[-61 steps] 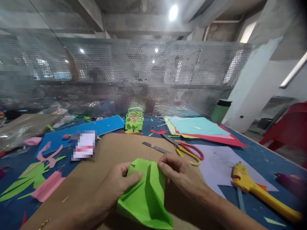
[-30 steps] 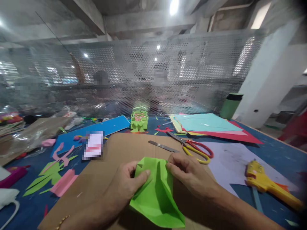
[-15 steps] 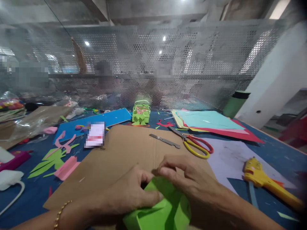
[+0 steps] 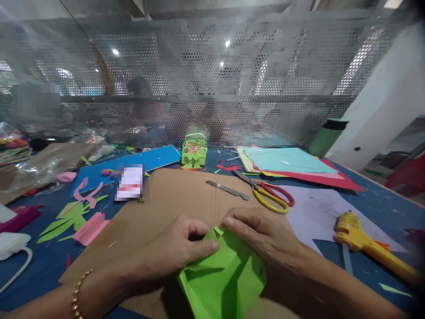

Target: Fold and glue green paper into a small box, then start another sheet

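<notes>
A piece of folded bright green paper (image 4: pixel 222 274) is held between both hands at the bottom centre, creased and hollow like a small box or bag. My left hand (image 4: pixel 186 243) pinches its far left edge, thumb on top. My right hand (image 4: pixel 255 230) grips the far right edge with thumb and fingertips. Below them lies a brown cardboard sheet (image 4: pixel 179 195). A bare metal blade (image 4: pixel 227 189) rests on the cardboard just beyond the hands, and scissors (image 4: pixel 265 192) with one red and one yellow handle lie to its right.
A yellow glue gun (image 4: pixel 355 232) is at the right on white paper (image 4: pixel 312 208). Coloured sheets (image 4: pixel 288 160) are stacked behind. A small green paper basket (image 4: pixel 194 153) stands at the back. Green scraps (image 4: pixel 68 217), a pink folded piece (image 4: pixel 91 228) and a blue board (image 4: pixel 152 160) lie left.
The green paper has been raised slightly and tipped, showing more of its creased faces. Both hands keep their pinch at its far edge. The whole view has shifted a little.
</notes>
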Tool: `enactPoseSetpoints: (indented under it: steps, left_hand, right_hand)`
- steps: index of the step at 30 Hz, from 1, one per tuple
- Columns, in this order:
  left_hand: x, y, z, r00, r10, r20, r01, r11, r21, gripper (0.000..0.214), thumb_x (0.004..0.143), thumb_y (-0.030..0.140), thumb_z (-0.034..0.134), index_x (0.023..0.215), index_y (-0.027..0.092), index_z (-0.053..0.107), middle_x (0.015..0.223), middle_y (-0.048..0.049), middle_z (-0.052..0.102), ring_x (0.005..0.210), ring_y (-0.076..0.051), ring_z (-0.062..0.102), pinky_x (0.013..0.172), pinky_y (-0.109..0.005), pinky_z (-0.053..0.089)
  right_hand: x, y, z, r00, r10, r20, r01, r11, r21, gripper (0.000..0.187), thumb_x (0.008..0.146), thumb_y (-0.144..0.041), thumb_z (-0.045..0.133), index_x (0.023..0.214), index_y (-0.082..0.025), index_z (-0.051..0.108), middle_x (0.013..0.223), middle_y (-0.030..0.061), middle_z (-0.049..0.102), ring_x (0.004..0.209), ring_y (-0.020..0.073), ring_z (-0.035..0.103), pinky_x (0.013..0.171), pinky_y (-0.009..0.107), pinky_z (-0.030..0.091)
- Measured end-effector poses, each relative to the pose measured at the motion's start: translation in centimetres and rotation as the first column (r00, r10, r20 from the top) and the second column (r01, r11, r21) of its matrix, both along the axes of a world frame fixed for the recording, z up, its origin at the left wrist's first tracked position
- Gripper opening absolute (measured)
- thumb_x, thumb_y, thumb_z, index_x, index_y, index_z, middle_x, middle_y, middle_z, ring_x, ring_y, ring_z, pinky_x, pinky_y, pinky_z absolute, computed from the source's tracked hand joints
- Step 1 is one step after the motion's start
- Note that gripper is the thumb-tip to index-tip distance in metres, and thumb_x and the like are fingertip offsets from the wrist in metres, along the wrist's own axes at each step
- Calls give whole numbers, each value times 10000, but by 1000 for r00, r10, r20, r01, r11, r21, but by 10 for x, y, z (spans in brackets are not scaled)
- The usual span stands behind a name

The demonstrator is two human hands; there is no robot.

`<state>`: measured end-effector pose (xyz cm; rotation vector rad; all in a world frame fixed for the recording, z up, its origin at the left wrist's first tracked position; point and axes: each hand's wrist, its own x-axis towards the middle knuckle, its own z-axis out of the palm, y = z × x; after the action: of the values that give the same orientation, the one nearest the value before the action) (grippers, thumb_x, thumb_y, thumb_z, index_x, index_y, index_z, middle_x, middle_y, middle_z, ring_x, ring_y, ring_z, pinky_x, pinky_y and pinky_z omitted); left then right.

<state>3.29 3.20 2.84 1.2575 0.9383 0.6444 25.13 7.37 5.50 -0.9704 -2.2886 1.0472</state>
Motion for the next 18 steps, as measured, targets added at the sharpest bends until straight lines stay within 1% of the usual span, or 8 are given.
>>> enactPoseSetpoints:
  steps: [2,4,6,8,11,13,16,18]
  left_hand:
    - [1,4,-2,997,76,28,-76,997,-2,423,824,527,735,861,107,705,752,-27,602,613,-101,499,547,-214,343]
    - [2,8,-3,987,150,58,-150,989,-2,444,787,542,768,862,109,709,779,-46,638,637,-119,543,558,-217,376]
    - [4,12,-4,975,196,108,-195,981,-11,457,738,540,812,880,117,711,791,-49,664,651,-129,572,572,-220,410]
    - [5,13,-4,958,243,153,-244,970,-8,452,718,537,831,871,132,702,754,-24,658,629,-115,564,568,-208,419]
    - [5,13,-2,932,327,155,-330,944,-6,433,746,550,805,803,142,672,677,9,620,577,-92,526,535,-190,397]
    - [4,14,-1,920,362,151,-363,932,-22,449,733,563,808,769,140,659,644,11,611,550,-91,519,519,-193,392]
    - [3,16,-1,912,372,173,-367,928,-60,485,681,580,835,749,138,648,616,7,610,525,-99,523,508,-203,390]
    - [3,17,-3,917,357,179,-351,934,-68,503,657,590,845,735,137,640,607,9,601,516,-95,509,499,-202,377]
  right_hand:
    - [1,4,-1,998,-14,-55,11,999,-43,391,959,-518,537,867,-164,674,786,9,614,703,123,518,596,222,393]
    - [3,8,-4,994,-10,-105,-4,992,-125,384,912,-530,612,958,-159,702,877,37,666,760,138,555,645,232,430]
    - [4,11,-7,988,-3,-155,-29,979,-203,389,891,-529,646,959,-151,708,870,40,672,746,135,562,649,235,443]
    - [6,13,-10,980,-1,-197,-46,971,-234,370,895,-507,652,960,-147,710,862,39,675,737,133,572,650,237,454]
    - [8,14,-11,976,13,-215,-59,977,-205,325,898,-453,657,972,-142,719,877,50,692,751,145,595,659,248,478]
    - [8,13,-10,977,40,-210,-80,980,-185,282,902,-392,650,1013,-143,722,917,64,711,780,158,617,676,259,499]
    - [7,10,-5,979,61,-193,-92,984,-155,215,886,-284,632,1032,-156,725,943,61,725,800,155,630,691,254,506]
    - [5,8,-3,984,43,-171,-64,991,-120,188,864,-242,615,993,-165,728,912,47,724,780,144,622,678,241,501]
